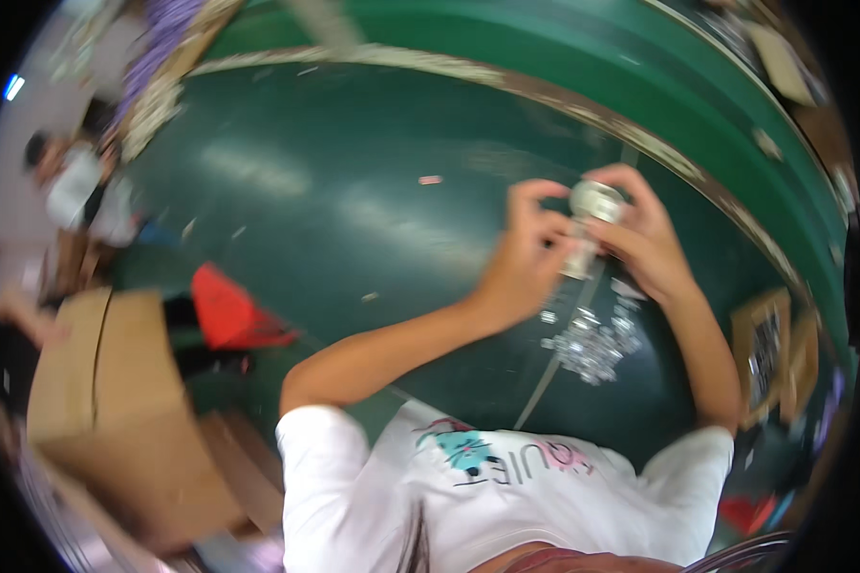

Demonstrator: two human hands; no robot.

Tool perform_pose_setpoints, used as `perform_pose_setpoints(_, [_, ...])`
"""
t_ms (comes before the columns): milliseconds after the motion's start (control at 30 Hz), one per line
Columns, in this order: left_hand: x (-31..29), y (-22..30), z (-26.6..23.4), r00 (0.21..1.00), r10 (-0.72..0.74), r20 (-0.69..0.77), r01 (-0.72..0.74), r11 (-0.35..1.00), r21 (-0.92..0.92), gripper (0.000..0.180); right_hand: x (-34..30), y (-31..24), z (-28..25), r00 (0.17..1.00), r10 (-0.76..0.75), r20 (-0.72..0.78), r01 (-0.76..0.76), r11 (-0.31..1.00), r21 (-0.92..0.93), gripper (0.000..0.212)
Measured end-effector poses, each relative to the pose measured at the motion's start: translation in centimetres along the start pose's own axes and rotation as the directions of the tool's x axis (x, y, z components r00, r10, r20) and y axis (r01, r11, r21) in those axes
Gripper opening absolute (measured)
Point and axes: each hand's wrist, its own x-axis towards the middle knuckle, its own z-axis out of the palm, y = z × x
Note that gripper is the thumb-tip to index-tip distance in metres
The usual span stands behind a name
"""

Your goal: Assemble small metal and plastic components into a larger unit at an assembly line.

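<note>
A small off-white piece with a round top (597,201) is up in front of me over the green table (354,277). My right hand (648,229) grips it from the right, fingers curled over its top and thumb across its front. From the other side, my left hand (528,250) closes its fingers at the piece's narrower lower part. Motion blur hides the piece's exact kind and what the left fingertips pinch. Just below the hands, a loose heap of small shiny silvery parts (592,346) lies on the table.
A green conveyor belt (506,38) runs past the table's far edge. At the left stand a big cardboard box (134,420) and a red object (229,310); another person (81,191) sits beyond. A smaller open carton (763,358) is at the right. A pinkish scrap (431,180) lies mid-table.
</note>
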Motion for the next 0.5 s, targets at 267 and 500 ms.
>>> perform_pose_setpoints(267, [-0.4, 2.0, -0.2, 0.990, 0.095, 0.101, -0.092, 0.995, -0.029, 0.043, -1.0, 1.7, -1.4, 1.000, -0.003, -0.019, 0.005, 0.993, 0.119, 0.040])
perform_pose_setpoints(500, [0.6, 0.5, -1.9, 0.969, 0.104, 0.223, -0.164, 0.949, 0.269, 0.032, -0.7, 2.0, -2.1, 0.997, -0.038, -0.074, 0.046, 0.993, 0.110, 0.040])
